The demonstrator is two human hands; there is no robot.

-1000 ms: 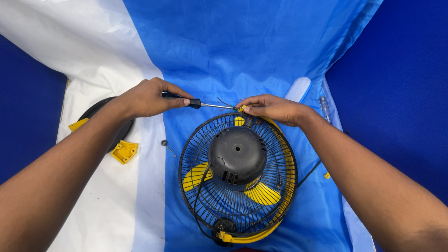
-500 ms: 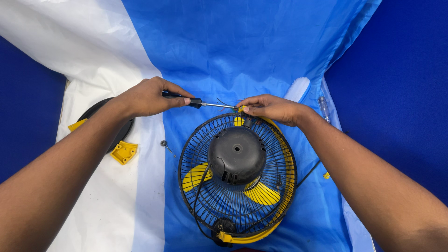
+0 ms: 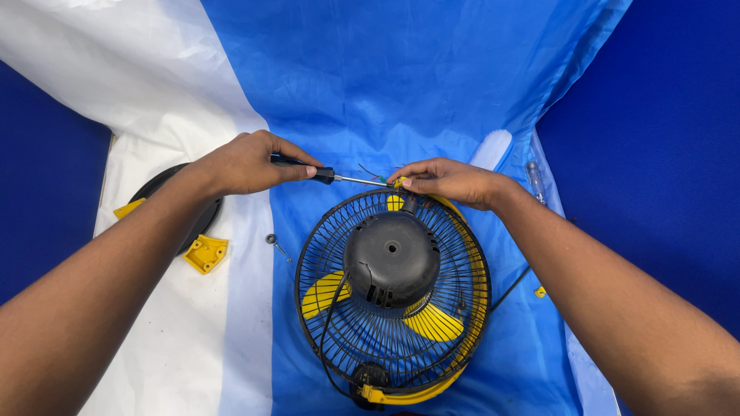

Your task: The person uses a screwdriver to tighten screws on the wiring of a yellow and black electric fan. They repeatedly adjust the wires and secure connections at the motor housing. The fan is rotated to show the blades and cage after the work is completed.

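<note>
While the left hand (image 3: 247, 163) grips a screwdriver (image 3: 339, 178), the right hand (image 3: 451, 182) pinches the fan (image 3: 393, 293) rim.

I see a dark blue surface (image 3: 655, 154) spread with a blue-and-white plastic sheet (image 3: 401, 85), creased, its white part to my left. On the sheet lies a black wire-caged fan (image 3: 393, 296) with yellow blades, motor housing up; left of it, a loose screw (image 3: 271, 239), a yellow bracket (image 3: 205, 253) and a black round part (image 3: 158, 192) with a yellow tab. Right of the fan: a white object (image 3: 493, 148), a small clear tube (image 3: 536, 181), a tiny yellow piece (image 3: 541, 292).
</note>
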